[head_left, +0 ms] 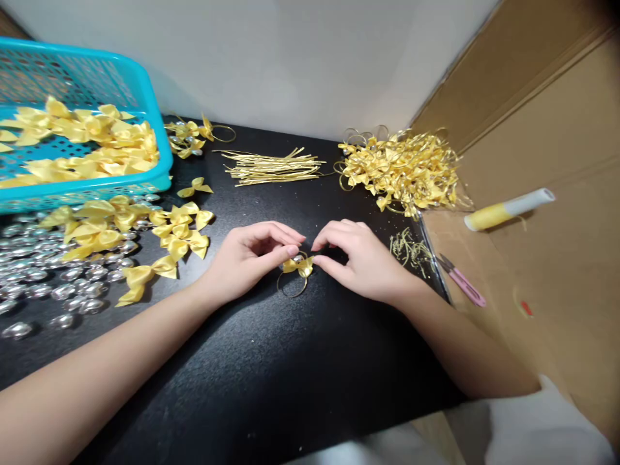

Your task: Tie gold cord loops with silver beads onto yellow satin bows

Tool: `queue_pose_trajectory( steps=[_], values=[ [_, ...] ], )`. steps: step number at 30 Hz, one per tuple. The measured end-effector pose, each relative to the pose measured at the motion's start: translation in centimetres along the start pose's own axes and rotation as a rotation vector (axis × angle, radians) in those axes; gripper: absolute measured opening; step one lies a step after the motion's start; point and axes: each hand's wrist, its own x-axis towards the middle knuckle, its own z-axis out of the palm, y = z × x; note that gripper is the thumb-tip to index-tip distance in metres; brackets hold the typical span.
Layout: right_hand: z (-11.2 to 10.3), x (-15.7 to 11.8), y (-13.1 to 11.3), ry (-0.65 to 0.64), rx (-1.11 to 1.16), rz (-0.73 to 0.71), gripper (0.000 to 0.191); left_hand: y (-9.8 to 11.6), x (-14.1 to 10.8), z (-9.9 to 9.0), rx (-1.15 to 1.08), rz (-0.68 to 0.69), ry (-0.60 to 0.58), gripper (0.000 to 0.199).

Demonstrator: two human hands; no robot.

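Observation:
A yellow bow (299, 265) with a silver bead and a thin gold wire ring lies at the middle of the black table (271, 361). My left hand (252, 255) pinches the bow's left side between thumb and fingers. On the other side, my right hand (351, 255) has its thumb tip at the bow's right tail, its index finger curled a little above, with a gap between them. The ring hangs below the bow toward me.
Bows fill a blue basket (157, 139) at the left, with silver beads (62, 294) and loose bows (179, 232) before it. Gold wires (276, 169) lie behind my hands. Finished-looking bows (402, 168), wire scraps (411, 250) and pink snips (465, 286) are at the right.

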Motion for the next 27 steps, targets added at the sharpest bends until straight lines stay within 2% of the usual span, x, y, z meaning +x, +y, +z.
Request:
queue_pose_trajectory(
  steps=[3,7,10,12,15,18,22,27],
  values=[
    [-3.3,-2.3,0.5,0.032,-0.106,0.203,0.007,-0.1,-0.1,0.0,-0.015,-0.051,0.027,0.017],
    [-6.7,-7.8,3.6,0.159,-0.320,0.522,0.013,-0.3,-0.1,-0.2,-0.018,-0.128,0.059,0.021],
    [-7.5,-12.2,6.5,0.201,-0.442,0.706,0.023,-0.3,-0.1,-0.1,-0.021,-0.157,0.071,0.024],
    [-7.4,-14.4,7.8,0.220,-0.451,0.777,0.030,-0.1,-0.1,0.1,-0.037,-0.153,0.078,0.024],
    [-6.8,-16.2,8.6,0.261,-0.411,0.826,0.038,0.3,-0.1,0.4,-0.118,-0.157,0.084,0.032],
    [-6.4,-16.8,8.9,0.315,-0.411,0.826,0.042,0.5,-0.1,0.6,-0.185,-0.164,0.095,0.045],
    [-6.1,-17.0,9.4,0.366,-0.493,0.783,0.038,0.3,-0.2,0.7,-0.238,-0.127,0.094,0.044],
    [-5.7,-17.4,10.3,0.369,-0.565,0.698,0.043,0.0,-0.2,0.7,-0.215,-0.086,0.082,0.033]
  ],
)
